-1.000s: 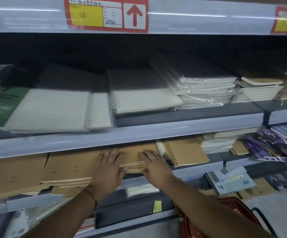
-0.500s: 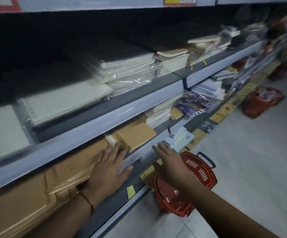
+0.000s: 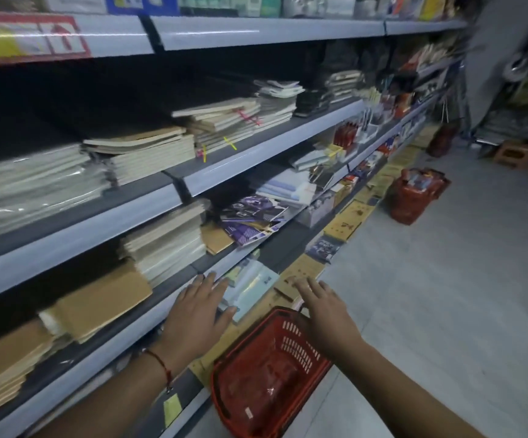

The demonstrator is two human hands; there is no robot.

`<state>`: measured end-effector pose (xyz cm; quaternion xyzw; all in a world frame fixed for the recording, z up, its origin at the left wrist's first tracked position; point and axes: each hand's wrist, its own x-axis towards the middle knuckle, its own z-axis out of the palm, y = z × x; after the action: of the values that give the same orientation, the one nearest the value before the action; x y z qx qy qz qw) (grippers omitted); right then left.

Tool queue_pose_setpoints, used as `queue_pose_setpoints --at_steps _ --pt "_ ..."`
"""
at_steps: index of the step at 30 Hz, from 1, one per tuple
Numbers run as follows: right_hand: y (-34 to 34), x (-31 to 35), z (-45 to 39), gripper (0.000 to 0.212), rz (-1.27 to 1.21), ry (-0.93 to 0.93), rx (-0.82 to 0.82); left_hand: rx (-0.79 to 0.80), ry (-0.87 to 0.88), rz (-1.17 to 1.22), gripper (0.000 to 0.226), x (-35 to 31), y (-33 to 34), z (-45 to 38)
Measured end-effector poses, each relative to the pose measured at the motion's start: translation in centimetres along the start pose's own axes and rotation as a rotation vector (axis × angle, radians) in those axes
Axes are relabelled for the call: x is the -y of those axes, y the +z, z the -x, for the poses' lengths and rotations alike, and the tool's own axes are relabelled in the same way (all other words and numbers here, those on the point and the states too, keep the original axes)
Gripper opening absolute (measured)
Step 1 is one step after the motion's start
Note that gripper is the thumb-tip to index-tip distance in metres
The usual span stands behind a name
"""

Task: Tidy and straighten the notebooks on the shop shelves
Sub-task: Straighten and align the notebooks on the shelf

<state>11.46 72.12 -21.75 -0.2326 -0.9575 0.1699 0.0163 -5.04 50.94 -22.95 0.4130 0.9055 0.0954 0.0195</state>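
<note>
Reaching forward with flat, spread fingers, both hands hold nothing: the left hand [image 3: 197, 314] hovers at the shelf edge [image 3: 149, 324], the right hand [image 3: 325, 306] above a red basket [image 3: 265, 371] on the floor. Left of them lie brown notebooks [image 3: 98, 301]; farther along, pale stacks [image 3: 167, 241] and purple booklets [image 3: 251, 221] sit askew.

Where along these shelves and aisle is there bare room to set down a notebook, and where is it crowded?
Free: the grey floor right of the near red basket, and the dark shelf lip before the upper stacks. Crowded: the purple notebooks shelf and the bottom row beneath both hands.
</note>
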Motion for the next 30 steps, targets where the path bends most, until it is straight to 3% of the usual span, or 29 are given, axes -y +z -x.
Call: queue_pose_setpoints --at_steps 5,8,19,22,30 --pt "-2.7 -5.4 -2.5 0.062 -0.026 -0.043 0.047 0.012 -0.110 0.061 0.094 -5.0 1.3 -4.1" --pt "-3.5 -6.5 -4.8 0.067 -0.022 -0.075 0.077 0.011 -0.143 0.073 0.104 -6.6 1.7 -6.1" --pt "-3.5 -7.3 -16.5 0.067 -0.210 -0.123 0.201 -0.068 -0.320 0.332 0.081 -7.2 3.5 -16.2" --pt "-3.8 -7.7 -20.1 0.065 -0.308 -0.077 0.216 -0.081 -0.390 0.476 0.057 -7.0 3.9 -19.5" --pt "-3.6 -7.4 -28.0 0.058 -0.696 0.183 0.320 -0.084 -0.585 0.676 0.051 -7.3 3.9 -24.8"
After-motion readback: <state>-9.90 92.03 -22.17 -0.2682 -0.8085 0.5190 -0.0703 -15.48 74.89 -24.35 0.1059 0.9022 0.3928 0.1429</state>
